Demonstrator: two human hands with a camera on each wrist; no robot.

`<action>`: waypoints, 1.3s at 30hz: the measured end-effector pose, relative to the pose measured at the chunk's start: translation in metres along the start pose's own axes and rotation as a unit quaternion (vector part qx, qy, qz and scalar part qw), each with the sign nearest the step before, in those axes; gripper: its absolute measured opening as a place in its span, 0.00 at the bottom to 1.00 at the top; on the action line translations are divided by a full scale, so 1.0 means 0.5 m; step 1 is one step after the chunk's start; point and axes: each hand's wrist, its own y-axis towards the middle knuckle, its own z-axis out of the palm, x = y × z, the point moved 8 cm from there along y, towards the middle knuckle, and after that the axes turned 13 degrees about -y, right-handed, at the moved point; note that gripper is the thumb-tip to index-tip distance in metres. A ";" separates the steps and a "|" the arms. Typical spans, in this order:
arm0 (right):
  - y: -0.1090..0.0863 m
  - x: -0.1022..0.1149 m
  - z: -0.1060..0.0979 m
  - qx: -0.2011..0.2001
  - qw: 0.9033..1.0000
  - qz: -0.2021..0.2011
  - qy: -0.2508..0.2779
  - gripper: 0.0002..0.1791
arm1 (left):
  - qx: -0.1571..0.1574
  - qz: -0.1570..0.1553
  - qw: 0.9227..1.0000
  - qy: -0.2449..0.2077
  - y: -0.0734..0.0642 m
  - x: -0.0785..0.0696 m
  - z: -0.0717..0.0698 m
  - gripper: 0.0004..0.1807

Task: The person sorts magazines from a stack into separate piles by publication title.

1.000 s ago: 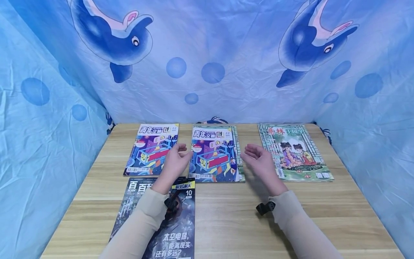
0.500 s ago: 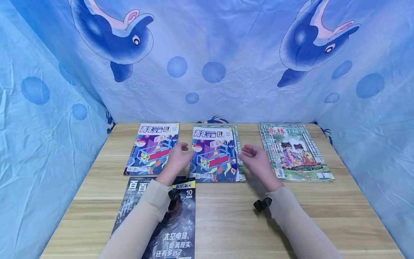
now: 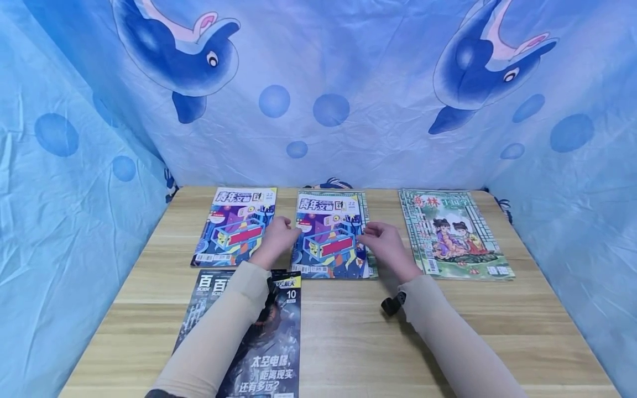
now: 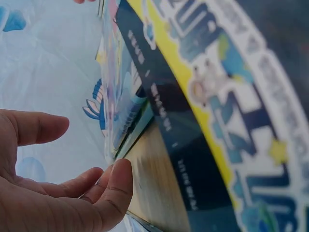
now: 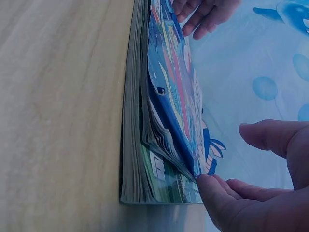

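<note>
A purple magazine lies on top of a green-bordered magazine at the middle of the table's far side. My left hand is at its left edge, between it and a matching purple magazine. At the opposite edge is my right hand, fingers pointing inward. In the right wrist view, the right fingertips meet the purple magazine's corner, the thumb raised apart. The left wrist view has the left thumb likewise spread from the loosely bent fingers.
Several green-bordered magazines are stacked at the right. Dark science magazines overlap at the front left, under my left forearm. Blue cloth with printed dolphins encloses the wooden table at the back and sides.
My right hand has moved left, up to the middle purple magazine's right edge. The left hand has shifted slightly right. The magazines stay where they were.
</note>
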 end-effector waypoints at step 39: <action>0.024 -0.007 0.011 0.008 0.997 0.070 -0.023 0.34 | 0.025 -0.050 0.997 -0.062 0.033 0.017 0.011 0.17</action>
